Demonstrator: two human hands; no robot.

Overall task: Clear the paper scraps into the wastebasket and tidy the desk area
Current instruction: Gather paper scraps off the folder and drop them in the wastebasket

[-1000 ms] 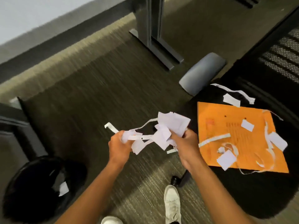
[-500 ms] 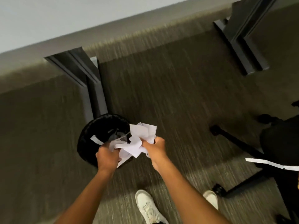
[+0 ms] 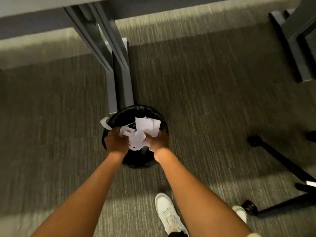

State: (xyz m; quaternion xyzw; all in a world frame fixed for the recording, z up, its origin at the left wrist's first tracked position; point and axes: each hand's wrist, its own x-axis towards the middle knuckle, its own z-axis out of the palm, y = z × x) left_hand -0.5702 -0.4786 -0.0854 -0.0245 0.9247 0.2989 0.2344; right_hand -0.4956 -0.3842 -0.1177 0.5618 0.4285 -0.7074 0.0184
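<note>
A round black wastebasket (image 3: 136,112) with a dark liner stands on the carpet in front of a desk leg. Both my hands are directly over its mouth. Between them is a bunch of white paper scraps (image 3: 142,132). My left hand (image 3: 116,142) grips the left side of the bunch and my right hand (image 3: 158,141) grips the right side. One curled white strip (image 3: 105,124) sticks out past the basket's left rim. The inside of the basket is mostly hidden by my hands and the paper.
A grey metal desk leg (image 3: 119,76) rises just behind the basket. Another desk foot (image 3: 294,48) stands at the far right. The black wheeled base of a chair (image 3: 280,159) spreads at the right. My white shoes (image 3: 168,214) are on the carpet below.
My view turned left, away from the chair with the orange envelope. Both hands carried the paper bunch over to the wastebasket and now hold it above its opening.
</note>
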